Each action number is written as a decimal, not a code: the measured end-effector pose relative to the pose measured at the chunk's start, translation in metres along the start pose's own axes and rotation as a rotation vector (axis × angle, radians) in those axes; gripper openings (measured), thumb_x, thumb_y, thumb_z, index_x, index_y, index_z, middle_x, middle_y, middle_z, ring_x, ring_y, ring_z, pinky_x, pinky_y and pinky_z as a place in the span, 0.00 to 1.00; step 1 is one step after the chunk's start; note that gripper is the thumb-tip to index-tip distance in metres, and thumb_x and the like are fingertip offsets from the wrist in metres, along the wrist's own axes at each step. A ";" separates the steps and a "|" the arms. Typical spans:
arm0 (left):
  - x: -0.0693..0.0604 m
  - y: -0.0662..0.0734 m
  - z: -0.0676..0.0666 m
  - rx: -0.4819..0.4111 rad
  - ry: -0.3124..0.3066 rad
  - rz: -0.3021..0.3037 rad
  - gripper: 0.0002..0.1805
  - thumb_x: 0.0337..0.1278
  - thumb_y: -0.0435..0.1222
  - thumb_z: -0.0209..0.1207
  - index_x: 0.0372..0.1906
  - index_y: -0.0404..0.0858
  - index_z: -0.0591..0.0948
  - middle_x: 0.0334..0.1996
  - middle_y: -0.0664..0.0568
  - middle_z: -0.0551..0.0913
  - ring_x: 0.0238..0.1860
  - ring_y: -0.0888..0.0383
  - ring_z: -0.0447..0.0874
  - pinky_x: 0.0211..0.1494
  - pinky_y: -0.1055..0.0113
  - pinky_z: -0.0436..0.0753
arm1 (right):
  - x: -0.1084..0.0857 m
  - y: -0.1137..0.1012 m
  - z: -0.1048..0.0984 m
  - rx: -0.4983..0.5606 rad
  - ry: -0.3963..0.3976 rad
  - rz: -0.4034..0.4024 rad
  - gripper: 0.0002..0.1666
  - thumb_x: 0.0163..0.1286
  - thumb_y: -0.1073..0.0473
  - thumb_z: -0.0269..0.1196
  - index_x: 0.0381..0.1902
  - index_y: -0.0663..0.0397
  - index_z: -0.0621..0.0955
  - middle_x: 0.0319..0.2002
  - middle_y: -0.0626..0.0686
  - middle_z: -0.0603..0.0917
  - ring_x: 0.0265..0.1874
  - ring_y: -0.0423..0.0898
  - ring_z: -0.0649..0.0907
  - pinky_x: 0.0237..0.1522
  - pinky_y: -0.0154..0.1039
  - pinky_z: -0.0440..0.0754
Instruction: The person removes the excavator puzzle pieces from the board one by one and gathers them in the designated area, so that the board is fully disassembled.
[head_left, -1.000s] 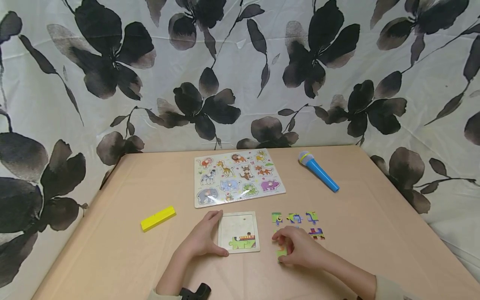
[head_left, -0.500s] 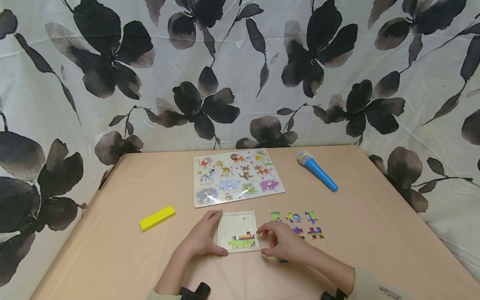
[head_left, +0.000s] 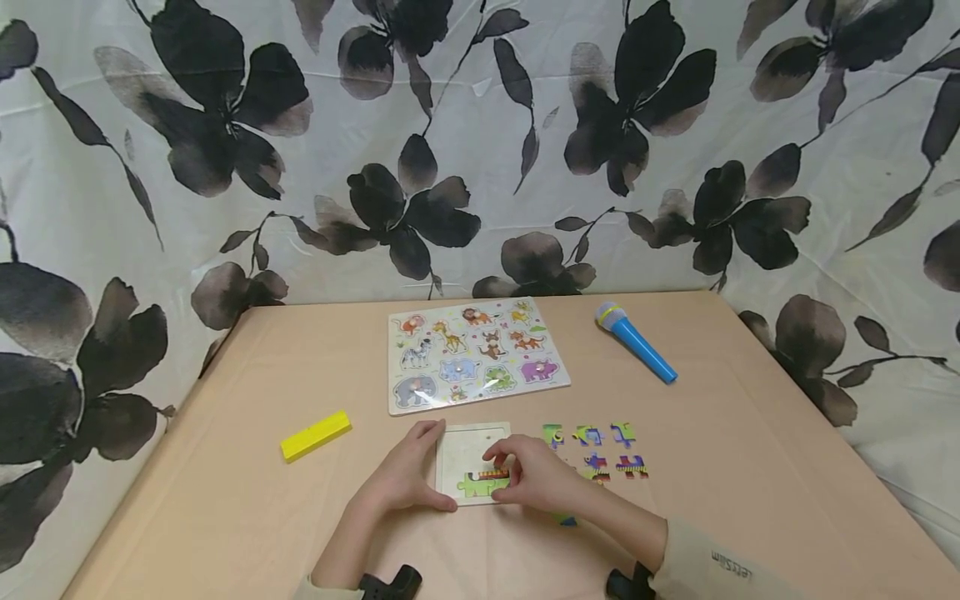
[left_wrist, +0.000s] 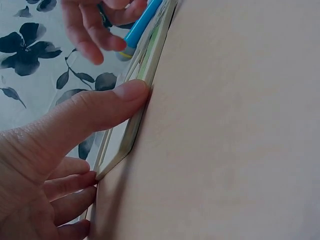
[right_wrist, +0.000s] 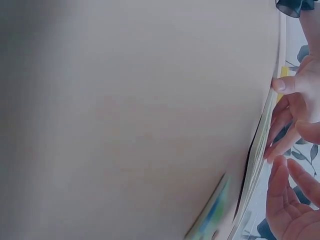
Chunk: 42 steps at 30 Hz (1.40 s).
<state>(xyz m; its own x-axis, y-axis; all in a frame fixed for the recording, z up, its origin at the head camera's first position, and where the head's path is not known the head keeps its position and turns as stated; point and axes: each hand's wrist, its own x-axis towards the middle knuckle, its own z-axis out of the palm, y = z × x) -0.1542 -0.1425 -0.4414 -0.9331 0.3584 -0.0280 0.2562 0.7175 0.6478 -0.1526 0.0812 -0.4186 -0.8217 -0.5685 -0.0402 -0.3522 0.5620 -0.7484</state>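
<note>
A small white puzzle board (head_left: pixel 465 442) lies on the table, with a few green and train-patterned pieces (head_left: pixel 480 483) fitted at its lower right. My left hand (head_left: pixel 408 471) grips the board's left side, thumb at the near edge and fingers along the left edge; the left wrist view shows its thumb (left_wrist: pixel 115 102) on the rim. Over the board's right part is my right hand (head_left: pixel 536 475), thumb and forefinger bent toward each other. Whether a piece is between them is hidden. Several loose puzzle pieces (head_left: pixel 596 464) lie right of the board, some partly behind the right hand.
Behind the board lies a larger animal puzzle (head_left: pixel 480 354). A blue toy microphone (head_left: pixel 637 343) is at the back right, and a yellow block (head_left: pixel 317 437) at the left. A floral cloth (head_left: pixel 480 150) hangs behind the table (head_left: pixel 225 517).
My right hand has moved left from the loose pieces to over the right part of the board. The left hand stays on the board's left side.
</note>
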 end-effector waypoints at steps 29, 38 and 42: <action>0.000 0.000 0.000 0.003 0.005 0.036 0.61 0.16 0.46 0.78 0.64 0.25 0.61 0.60 0.37 0.63 0.59 0.42 0.65 0.61 0.51 0.68 | 0.021 -0.008 0.015 -0.230 -0.040 -0.008 0.16 0.42 0.61 0.75 0.26 0.58 0.78 0.24 0.46 0.71 0.25 0.38 0.68 0.26 0.27 0.70; 0.000 -0.001 -0.001 0.000 0.012 0.043 0.61 0.16 0.45 0.78 0.64 0.25 0.61 0.60 0.38 0.64 0.59 0.43 0.65 0.62 0.52 0.68 | 0.022 -0.010 0.016 -0.266 -0.045 0.011 0.17 0.43 0.60 0.75 0.27 0.56 0.77 0.25 0.45 0.70 0.27 0.39 0.68 0.28 0.28 0.70; 0.001 -0.001 -0.001 0.002 0.011 0.041 0.61 0.16 0.45 0.78 0.64 0.25 0.61 0.60 0.38 0.64 0.59 0.42 0.65 0.61 0.51 0.68 | 0.023 -0.010 0.017 -0.249 -0.043 0.013 0.18 0.43 0.60 0.75 0.27 0.56 0.76 0.25 0.45 0.70 0.26 0.39 0.68 0.27 0.27 0.70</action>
<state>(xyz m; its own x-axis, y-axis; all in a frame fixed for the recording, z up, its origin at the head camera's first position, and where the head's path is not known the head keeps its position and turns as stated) -0.1553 -0.1436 -0.4419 -0.9245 0.3811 0.0071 0.2950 0.7036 0.6464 -0.1598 0.0523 -0.4230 -0.8090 -0.5822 -0.0811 -0.4453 0.6971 -0.5618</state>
